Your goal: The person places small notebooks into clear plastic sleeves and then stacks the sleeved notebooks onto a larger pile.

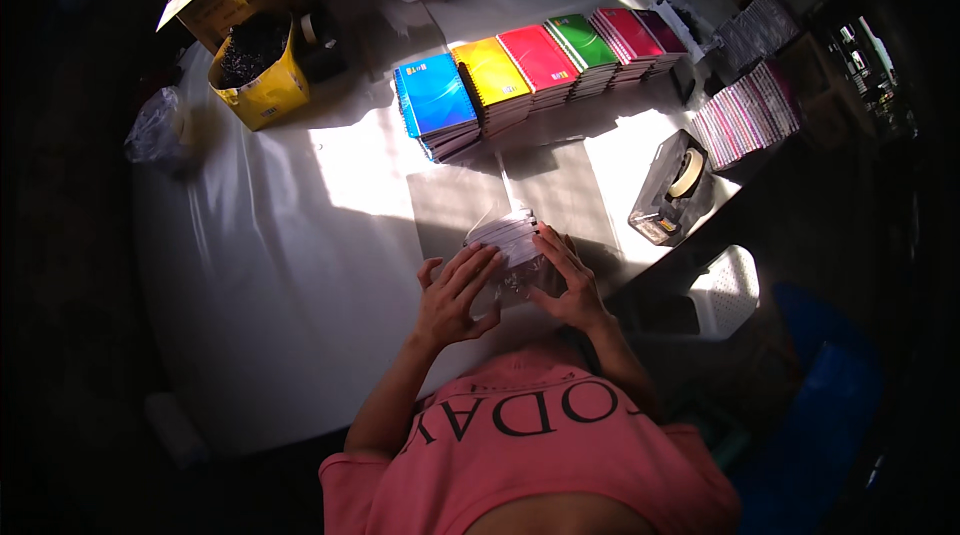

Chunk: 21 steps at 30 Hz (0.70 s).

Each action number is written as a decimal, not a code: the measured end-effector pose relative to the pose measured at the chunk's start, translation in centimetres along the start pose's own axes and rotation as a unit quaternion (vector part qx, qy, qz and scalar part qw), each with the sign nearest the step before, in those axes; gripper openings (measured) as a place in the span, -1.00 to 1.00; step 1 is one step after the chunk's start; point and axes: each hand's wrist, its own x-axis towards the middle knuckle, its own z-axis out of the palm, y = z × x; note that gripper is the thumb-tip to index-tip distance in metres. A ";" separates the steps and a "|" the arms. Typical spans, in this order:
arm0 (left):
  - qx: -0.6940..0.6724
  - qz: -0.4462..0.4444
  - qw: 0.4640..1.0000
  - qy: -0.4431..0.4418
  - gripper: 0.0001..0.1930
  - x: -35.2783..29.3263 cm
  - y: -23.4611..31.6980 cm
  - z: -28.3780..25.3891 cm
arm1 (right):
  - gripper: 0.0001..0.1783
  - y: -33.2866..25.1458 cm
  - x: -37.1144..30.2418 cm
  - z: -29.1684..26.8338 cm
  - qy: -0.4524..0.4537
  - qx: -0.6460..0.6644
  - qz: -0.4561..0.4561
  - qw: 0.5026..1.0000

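Close in front of me on the table lies a small stack of white-edged notebooks [506, 235], with clear plastic film [515, 285] around its near end. My left hand [458, 297] rests its outstretched fingertips on the stack's left side, the thumb apart from them. Along the right edge, the long fingers of my right hand [572, 285] touch the stack, with its thumb spread over the film. Both hands are open. Beneath the stack is a flat grey sheet [435, 210]. The covers of these notebooks cannot be made out.
Spiral notebooks in blue [437, 97], yellow, red, green and purple stand in piles beyond the sheet. A tape dispenser [672, 187] sits right, near more stacked notebooks [745, 117]. At far left are a yellow container [262, 90], a cardboard box [235, 0] and crumpled plastic [158, 127].
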 end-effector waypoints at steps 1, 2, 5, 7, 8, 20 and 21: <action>0.001 0.009 1.000 -0.026 -0.26 0.5 -0.2 -0.4 | -0.14 -0.1 0.0 -0.1 -0.001 -0.043 -0.010 0.999; 0.003 0.017 0.998 -0.053 -0.26 1.0 -0.4 -0.8 | -0.14 -0.1 0.0 -0.2 -0.002 -0.086 -0.021 0.996; 0.031 0.009 0.992 -0.126 -0.27 2.2 -0.4 -2.3 | -0.18 0.1 0.4 -0.6 -0.022 -0.131 -0.049 0.990; 0.034 0.027 0.987 -0.152 -0.27 2.2 -1.0 -2.5 | -0.19 0.1 1.0 -0.6 -0.046 -0.051 -0.038 0.997; 0.035 0.037 0.985 -0.166 -0.27 2.3 -1.2 -2.7 | -0.20 0.1 1.3 -0.6 -0.058 -0.010 -0.032 0.998; -0.146 0.060 0.981 -0.115 -0.17 2.4 -3.7 -0.8 | -0.26 0.2 2.7 -1.2 0.102 0.214 0.028 0.971; -0.102 0.068 0.985 -0.121 -0.17 2.0 -3.8 -0.7 | -0.27 0.7 2.6 -1.2 0.096 0.226 0.026 0.969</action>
